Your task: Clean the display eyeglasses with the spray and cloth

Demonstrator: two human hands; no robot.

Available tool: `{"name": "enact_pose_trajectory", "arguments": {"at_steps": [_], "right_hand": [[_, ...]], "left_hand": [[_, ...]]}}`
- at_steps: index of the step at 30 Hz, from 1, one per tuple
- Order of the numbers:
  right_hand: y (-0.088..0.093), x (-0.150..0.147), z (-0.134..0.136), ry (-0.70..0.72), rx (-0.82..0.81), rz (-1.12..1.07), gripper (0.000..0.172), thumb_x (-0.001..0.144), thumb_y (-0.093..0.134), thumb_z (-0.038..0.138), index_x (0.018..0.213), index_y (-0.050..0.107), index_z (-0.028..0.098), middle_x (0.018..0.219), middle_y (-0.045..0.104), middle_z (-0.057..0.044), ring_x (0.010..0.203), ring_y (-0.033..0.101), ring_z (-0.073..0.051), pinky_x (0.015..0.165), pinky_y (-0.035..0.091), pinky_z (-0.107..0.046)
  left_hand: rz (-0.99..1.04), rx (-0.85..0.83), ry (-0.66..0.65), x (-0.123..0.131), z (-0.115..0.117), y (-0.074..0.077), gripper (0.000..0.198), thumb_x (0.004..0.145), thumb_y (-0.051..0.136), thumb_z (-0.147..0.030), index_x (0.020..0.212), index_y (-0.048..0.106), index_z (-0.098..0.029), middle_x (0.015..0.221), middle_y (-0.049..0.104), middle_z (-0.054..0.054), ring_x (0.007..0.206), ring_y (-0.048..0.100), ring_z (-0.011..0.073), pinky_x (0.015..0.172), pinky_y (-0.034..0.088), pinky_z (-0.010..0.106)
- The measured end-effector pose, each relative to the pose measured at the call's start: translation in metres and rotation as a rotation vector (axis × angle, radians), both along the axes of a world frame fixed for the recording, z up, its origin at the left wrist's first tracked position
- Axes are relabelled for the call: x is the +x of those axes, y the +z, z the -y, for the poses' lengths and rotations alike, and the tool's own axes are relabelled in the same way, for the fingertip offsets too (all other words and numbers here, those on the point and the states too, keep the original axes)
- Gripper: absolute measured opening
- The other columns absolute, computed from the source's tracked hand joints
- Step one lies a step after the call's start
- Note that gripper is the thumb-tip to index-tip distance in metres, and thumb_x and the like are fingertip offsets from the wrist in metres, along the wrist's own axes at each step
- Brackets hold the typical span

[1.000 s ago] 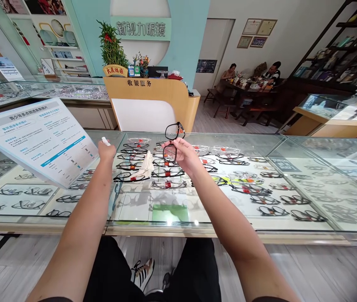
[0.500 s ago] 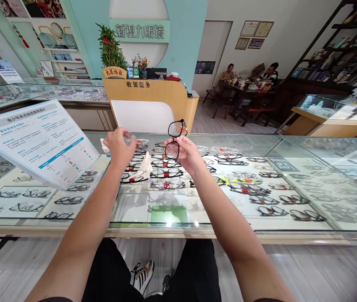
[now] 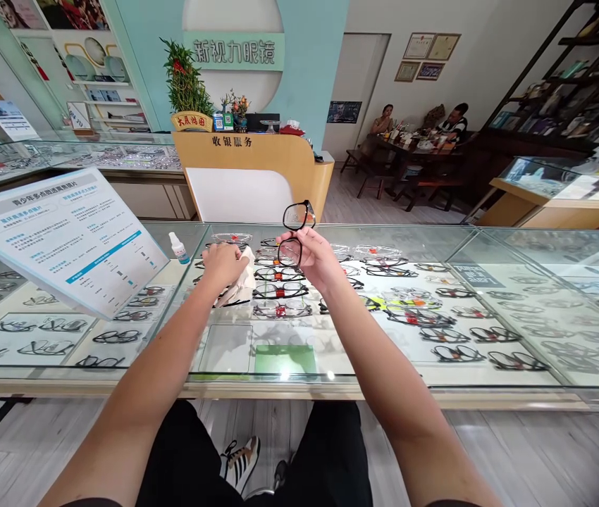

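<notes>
Black-framed eyeglasses (image 3: 289,252) are held up over the counter in my right hand (image 3: 318,257), its thumb and fingers closed on the middle of the frame. The two lenses stand one above the other. On the glass top, a pale cleaning cloth (image 3: 245,276) lies crumpled under my left hand (image 3: 223,266). The left fingers are curled onto the cloth, and their tips are partly hidden. A small white bottle with clear blue-tinted liquid (image 3: 178,248) stands upright to the left of that hand.
The glass display counter (image 3: 299,377) holds rows of eyeglass frames beneath its top. A large printed leaflet (image 3: 67,236) stands tilted at the left. Beyond is a wooden cashier desk (image 3: 246,155), and two people sit at a dark table at the back right.
My left hand has moved right and down from beside the bottle onto the cloth, and its fingers have closed there. The bottle is now uncovered. My right hand holds the eyeglasses almost still.
</notes>
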State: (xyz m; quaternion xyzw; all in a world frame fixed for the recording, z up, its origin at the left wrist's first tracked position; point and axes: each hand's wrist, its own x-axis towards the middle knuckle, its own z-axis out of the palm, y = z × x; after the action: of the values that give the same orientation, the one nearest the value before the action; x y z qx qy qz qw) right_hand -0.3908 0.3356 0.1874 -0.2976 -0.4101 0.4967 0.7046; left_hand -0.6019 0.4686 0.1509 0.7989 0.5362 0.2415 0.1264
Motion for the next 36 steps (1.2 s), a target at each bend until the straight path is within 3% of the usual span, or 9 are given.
{"name": "enact_pose_trajectory", "arguments": {"at_steps": [3, 5, 8, 11, 16, 23, 28, 36], "right_hand": [[0.001, 0.000, 0.001, -0.004, 0.000, -0.004, 0.051, 0.073, 0.106, 0.055, 0.083, 0.065, 0.027, 0.100, 0.085, -0.003, 0.109, 0.083, -0.024, 0.099, 0.068, -0.035], [0.003, 0.000, 0.001, -0.010, 0.000, -0.011, 0.052, 0.072, 0.107, 0.054, 0.082, 0.065, 0.026, 0.099, 0.084, -0.003, 0.109, 0.083, -0.024, 0.097, 0.068, -0.033], [0.004, 0.000, 0.002, -0.022, 0.006, -0.013, 0.052, 0.071, 0.107, 0.054, 0.082, 0.065, 0.027, 0.100, 0.084, -0.002, 0.111, 0.082, -0.024, 0.099, 0.067, -0.034], [0.005, 0.002, 0.002, -0.049, 0.017, 0.017, 0.051, 0.073, 0.105, 0.057, 0.082, 0.064, 0.027, 0.103, 0.085, -0.003, 0.114, 0.080, -0.025, 0.103, 0.067, -0.037], [0.005, 0.003, 0.003, -0.069, 0.032, 0.013, 0.048, 0.074, 0.104, 0.055, 0.082, 0.066, 0.028, 0.106, 0.085, -0.002, 0.105, 0.077, -0.020, 0.103, 0.064, -0.032], [0.001, -0.003, 0.002, -0.028, -0.002, 0.026, 0.050, 0.074, 0.103, 0.058, 0.086, 0.067, 0.025, 0.104, 0.084, -0.003, 0.086, 0.069, -0.017, 0.080, 0.059, -0.029], [0.000, -0.008, 0.003, 0.002, -0.021, 0.015, 0.050, 0.071, 0.106, 0.057, 0.084, 0.069, 0.025, 0.098, 0.083, -0.002, 0.087, 0.069, -0.016, 0.079, 0.056, -0.026], [0.002, -0.010, 0.004, 0.028, -0.023, -0.005, 0.049, 0.071, 0.107, 0.054, 0.083, 0.069, 0.025, 0.095, 0.083, 0.000, 0.083, 0.068, -0.015, 0.076, 0.056, -0.026]], "left_hand": [[0.358, -0.129, -0.047, -0.005, -0.005, 0.011, 0.024, 0.084, 0.067, -0.038, 0.071, 0.051, -0.026, 0.071, 0.058, 0.003, 0.077, 0.056, 0.0256, 0.075, 0.039, 0.038], [0.599, -0.265, -0.054, -0.006, -0.008, 0.017, 0.017, 0.083, 0.064, -0.040, 0.077, 0.055, -0.026, 0.070, 0.055, 0.000, 0.069, 0.051, 0.0217, 0.068, 0.036, 0.035], [0.920, -0.545, -0.147, -0.005, -0.007, 0.024, 0.018, 0.077, 0.067, -0.037, 0.090, 0.066, -0.025, 0.079, 0.065, 0.001, 0.074, 0.060, 0.0219, 0.068, 0.045, 0.035], [1.079, -0.760, -0.288, 0.000, 0.001, 0.028, 0.026, 0.076, 0.076, -0.039, 0.096, 0.072, -0.022, 0.090, 0.076, 0.007, 0.086, 0.072, 0.0263, 0.077, 0.056, 0.038], [1.097, -0.848, -0.417, 0.010, 0.020, 0.027, 0.042, 0.081, 0.093, -0.058, 0.097, 0.079, -0.021, 0.096, 0.084, 0.011, 0.095, 0.079, 0.0312, 0.080, 0.062, 0.041], [1.104, -0.969, -0.581, 0.016, 0.042, 0.021, 0.056, 0.077, 0.102, -0.060, 0.107, 0.084, -0.016, 0.100, 0.086, 0.010, 0.088, 0.078, 0.0241, 0.079, 0.058, 0.032], [1.073, -1.003, -0.612, 0.019, 0.051, 0.017, 0.064, 0.079, 0.098, -0.067, 0.117, 0.085, -0.017, 0.104, 0.086, 0.009, 0.087, 0.077, 0.0229, 0.077, 0.056, 0.030], [1.038, -0.939, -0.586, 0.022, 0.056, 0.020, 0.077, 0.073, 0.096, -0.079, 0.112, 0.084, -0.014, 0.099, 0.085, 0.011, 0.094, 0.078, 0.0260, 0.079, 0.057, 0.032]]}}
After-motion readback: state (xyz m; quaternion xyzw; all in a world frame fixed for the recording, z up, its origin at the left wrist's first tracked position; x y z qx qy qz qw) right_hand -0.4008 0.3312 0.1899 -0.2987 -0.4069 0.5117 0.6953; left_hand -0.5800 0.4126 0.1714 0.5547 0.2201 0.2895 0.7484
